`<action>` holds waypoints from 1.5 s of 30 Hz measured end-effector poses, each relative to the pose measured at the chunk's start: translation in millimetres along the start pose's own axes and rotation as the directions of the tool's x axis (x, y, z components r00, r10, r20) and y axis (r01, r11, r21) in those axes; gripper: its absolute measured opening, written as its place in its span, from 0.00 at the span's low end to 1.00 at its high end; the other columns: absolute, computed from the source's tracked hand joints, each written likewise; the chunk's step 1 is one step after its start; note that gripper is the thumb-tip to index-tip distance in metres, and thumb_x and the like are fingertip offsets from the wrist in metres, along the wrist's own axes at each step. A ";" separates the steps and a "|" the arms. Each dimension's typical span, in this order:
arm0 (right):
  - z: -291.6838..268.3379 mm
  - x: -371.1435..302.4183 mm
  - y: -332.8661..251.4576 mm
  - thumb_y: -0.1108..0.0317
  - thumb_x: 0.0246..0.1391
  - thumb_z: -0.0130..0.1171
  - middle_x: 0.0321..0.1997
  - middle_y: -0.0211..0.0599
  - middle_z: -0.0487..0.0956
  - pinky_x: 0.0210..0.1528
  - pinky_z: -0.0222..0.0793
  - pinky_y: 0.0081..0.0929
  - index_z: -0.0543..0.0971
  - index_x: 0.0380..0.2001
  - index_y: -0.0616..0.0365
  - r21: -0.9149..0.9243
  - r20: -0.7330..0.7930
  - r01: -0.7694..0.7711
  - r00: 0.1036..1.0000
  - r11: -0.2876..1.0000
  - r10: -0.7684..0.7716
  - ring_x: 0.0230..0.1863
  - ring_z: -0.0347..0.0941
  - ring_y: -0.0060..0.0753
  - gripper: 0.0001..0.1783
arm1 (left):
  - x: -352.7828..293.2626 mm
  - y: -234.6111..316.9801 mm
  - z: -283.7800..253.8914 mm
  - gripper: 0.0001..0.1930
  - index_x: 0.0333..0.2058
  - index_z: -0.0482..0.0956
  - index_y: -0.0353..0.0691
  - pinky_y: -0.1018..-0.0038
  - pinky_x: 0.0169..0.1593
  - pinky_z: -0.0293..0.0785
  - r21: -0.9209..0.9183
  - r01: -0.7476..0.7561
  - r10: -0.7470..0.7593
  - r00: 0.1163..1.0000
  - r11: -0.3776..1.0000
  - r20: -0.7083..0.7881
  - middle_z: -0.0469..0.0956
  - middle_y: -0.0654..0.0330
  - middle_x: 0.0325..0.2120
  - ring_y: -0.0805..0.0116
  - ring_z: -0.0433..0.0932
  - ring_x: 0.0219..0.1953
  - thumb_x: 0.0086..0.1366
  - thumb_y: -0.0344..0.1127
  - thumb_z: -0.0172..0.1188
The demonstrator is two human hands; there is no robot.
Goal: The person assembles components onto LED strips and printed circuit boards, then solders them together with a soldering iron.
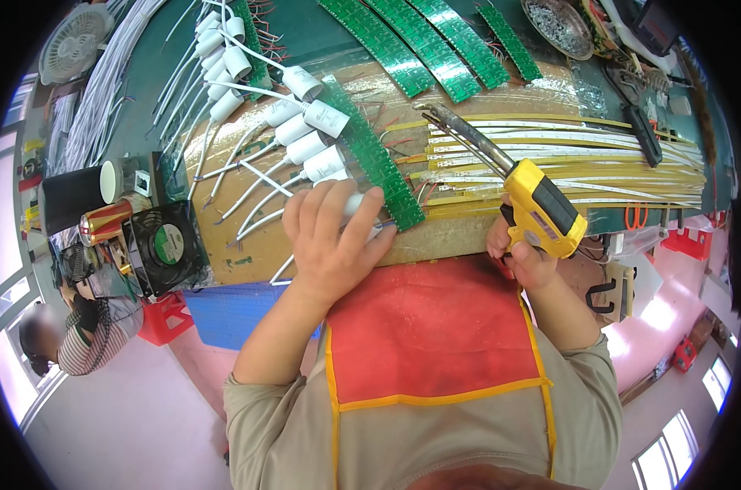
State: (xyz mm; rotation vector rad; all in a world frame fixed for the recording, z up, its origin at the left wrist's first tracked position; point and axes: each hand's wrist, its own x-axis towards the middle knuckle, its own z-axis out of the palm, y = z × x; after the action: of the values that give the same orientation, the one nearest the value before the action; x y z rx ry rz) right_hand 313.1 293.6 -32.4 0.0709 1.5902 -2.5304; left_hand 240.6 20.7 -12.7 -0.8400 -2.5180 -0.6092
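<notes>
My left hand (334, 233) has its fingers curled over a white cylinder (353, 204) at the near end of a green circuit board strip (379, 163). More white cylinders with white cables, like the white cylinder (308, 147) beside it, lie in a row along that strip. My right hand (524, 249) is closed round the handle of a yellow and black soldering gun (544, 212). Its long metal tip points up and left, above the yellow and white strips (566, 155) and apart from the boards. My left fingertips partly hide the cylinder beneath them.
More green boards (424, 45) lie at the back, and another row of white cylinders (227, 61) stands back left. A black fan (165, 249) and a can (105, 222) sit at left. At right are a black-handled tool (644, 135) and a metal bowl (558, 28). Another person (84, 335) is at far left.
</notes>
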 end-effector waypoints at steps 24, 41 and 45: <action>1.1 6.2 1.4 0.51 0.51 0.63 0.23 0.29 0.67 0.24 0.62 0.25 0.63 0.58 0.58 0.113 -0.146 0.094 0.986 0.989 -0.077 0.20 0.63 0.24 0.37 | 113.9 -17.7 -10.2 0.13 0.38 0.80 0.45 0.59 0.60 0.60 -0.211 -0.313 0.361 0.575 0.926 0.734 0.75 0.62 0.37 0.61 0.71 0.50 0.51 0.29 0.56; -2.4 3.9 0.7 0.58 0.53 0.61 0.26 0.35 0.68 0.27 0.65 0.26 0.61 0.60 0.63 0.218 -0.125 0.164 0.982 0.962 -0.139 0.23 0.65 0.28 0.36 | 107.3 -36.3 -38.9 0.10 0.28 0.77 0.47 0.60 0.55 0.62 -0.316 -0.369 0.481 0.571 0.874 0.665 0.72 0.64 0.30 0.62 0.72 0.41 0.43 0.28 0.60; -2.7 3.7 0.2 0.58 0.53 0.61 0.27 0.35 0.68 0.27 0.64 0.26 0.61 0.60 0.63 0.225 -0.114 0.156 0.985 0.962 -0.133 0.24 0.65 0.28 0.36 | 110.9 -38.1 -54.4 0.10 0.26 0.76 0.46 0.61 0.54 0.63 -0.313 -0.334 0.457 0.623 0.889 0.635 0.73 0.63 0.31 0.61 0.73 0.41 0.42 0.26 0.59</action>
State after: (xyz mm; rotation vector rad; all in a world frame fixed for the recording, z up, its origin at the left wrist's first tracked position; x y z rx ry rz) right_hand 309.3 295.5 -34.2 0.1109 1.3673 -2.8597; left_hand 148.5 15.3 77.8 -1.9511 -2.7579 -0.3847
